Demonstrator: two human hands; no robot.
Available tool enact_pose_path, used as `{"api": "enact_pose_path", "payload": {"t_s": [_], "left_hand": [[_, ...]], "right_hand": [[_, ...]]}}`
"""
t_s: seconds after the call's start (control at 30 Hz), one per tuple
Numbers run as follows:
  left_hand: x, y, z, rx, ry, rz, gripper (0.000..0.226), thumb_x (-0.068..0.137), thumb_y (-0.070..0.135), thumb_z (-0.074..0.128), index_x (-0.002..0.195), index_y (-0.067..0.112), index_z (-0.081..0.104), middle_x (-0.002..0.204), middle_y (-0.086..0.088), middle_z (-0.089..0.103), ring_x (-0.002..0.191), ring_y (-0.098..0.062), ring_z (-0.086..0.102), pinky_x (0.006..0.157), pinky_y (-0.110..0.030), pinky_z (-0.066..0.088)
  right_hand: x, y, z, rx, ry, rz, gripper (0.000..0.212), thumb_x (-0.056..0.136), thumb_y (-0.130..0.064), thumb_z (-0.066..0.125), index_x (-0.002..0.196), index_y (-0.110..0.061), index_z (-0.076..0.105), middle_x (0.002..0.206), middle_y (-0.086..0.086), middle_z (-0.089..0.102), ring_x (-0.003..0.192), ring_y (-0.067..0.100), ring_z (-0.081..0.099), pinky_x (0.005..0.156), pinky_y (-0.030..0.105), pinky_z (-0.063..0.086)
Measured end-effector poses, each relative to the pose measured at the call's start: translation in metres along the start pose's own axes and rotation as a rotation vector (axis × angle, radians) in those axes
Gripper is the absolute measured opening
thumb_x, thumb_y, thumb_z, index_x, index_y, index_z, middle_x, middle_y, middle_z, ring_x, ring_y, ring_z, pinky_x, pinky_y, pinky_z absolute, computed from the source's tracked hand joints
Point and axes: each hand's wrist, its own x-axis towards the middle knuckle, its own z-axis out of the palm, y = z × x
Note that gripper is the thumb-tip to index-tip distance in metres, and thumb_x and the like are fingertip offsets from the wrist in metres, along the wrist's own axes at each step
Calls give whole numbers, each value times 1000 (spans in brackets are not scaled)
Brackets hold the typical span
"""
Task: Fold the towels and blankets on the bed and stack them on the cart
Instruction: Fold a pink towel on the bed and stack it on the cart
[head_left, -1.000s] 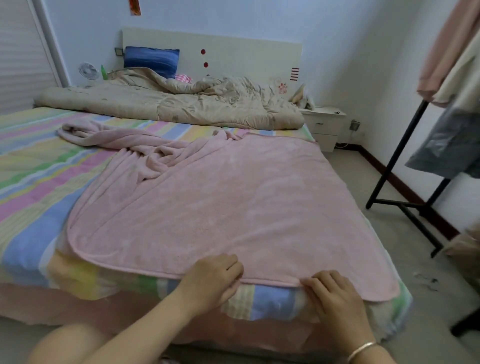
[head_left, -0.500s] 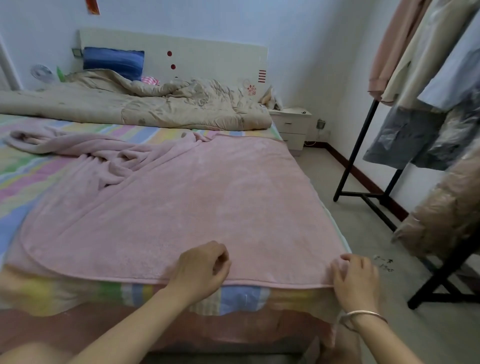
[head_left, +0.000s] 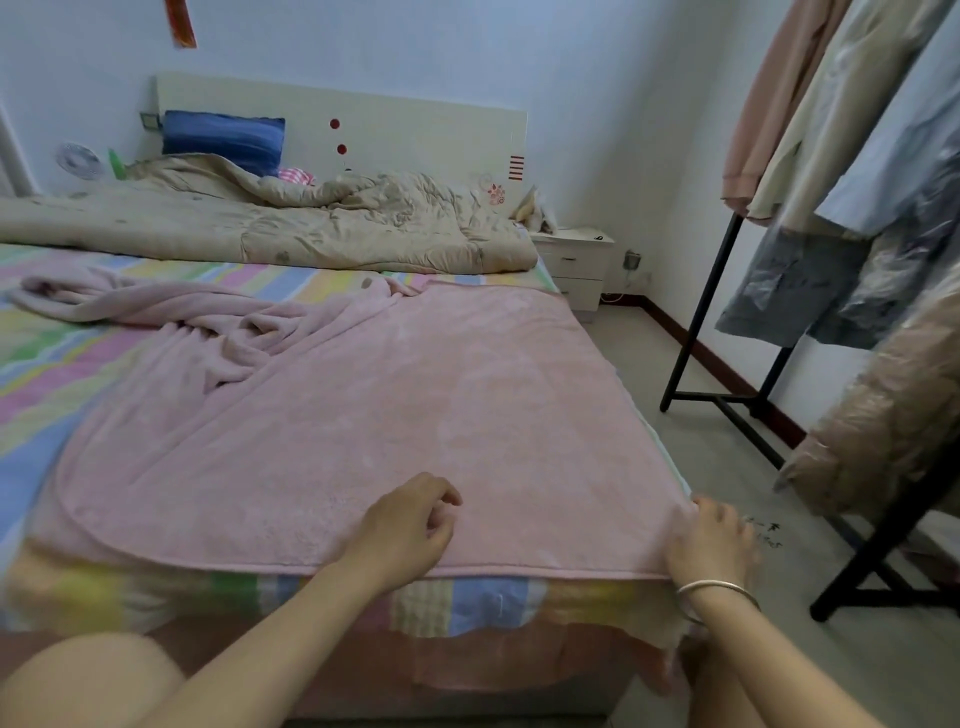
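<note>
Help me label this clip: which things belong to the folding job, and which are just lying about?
Job: pink blanket, bed, left hand, right hand.
Lying about: blue pillow, nightstand, clothes rack, fan.

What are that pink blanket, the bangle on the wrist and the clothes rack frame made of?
The pink blanket looks like soft fleece or plush: matte, fuzzy nap, limp folds. The bangle seems metal, perhaps silver: thin, with a bright sheen. The clothes rack frame looks like black-painted metal tubing: straight, slim, matte bars.
</note>
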Motion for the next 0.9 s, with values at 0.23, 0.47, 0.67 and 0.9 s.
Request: {"api": "enact_pose_path", "payload": {"t_s": [0.23, 0.47, 0.67, 0.9], "left_hand": [[27, -103, -63, 22, 277, -212, 21, 85, 15, 61, 97, 32, 61, 101, 14, 58, 89, -7, 60, 73, -27, 44], [26, -245, -156, 200, 344, -390, 23, 81, 6, 61, 98, 21, 66, 99, -1, 66, 89, -27, 64, 76, -38, 52], [-17, -331, -224, 69, 212, -546, 21, 86, 19, 55, 82, 36, 67, 82, 10, 73, 81, -14, 69, 77, -34, 55], [-53, -402, -305, -79, 60, -474, 40, 90, -1, 47, 77, 31, 65, 78, 10, 72, 64, -8, 69, 73, -35, 58]], "right_hand": [[-20, -178, 58, -67, -313, -468, 60, 100, -50, 21, 154, -26, 11, 162, 1, 4, 149, 23, 0, 120, 42, 1], [-89, -373, 128, -68, -522, -672, 67, 99, -53, 14, 155, -18, 2, 161, 9, -8, 148, 26, -12, 117, 49, -10], [-176, -498, 155, 25, -510, -851, 72, 94, -55, 4, 153, -16, -6, 160, 6, -17, 145, 26, -22, 115, 50, -15], [-235, -617, 171, 193, -198, -802, 83, 80, -58, 10, 148, -16, 32, 157, 12, 22, 146, 32, 13, 115, 47, 0]]}}
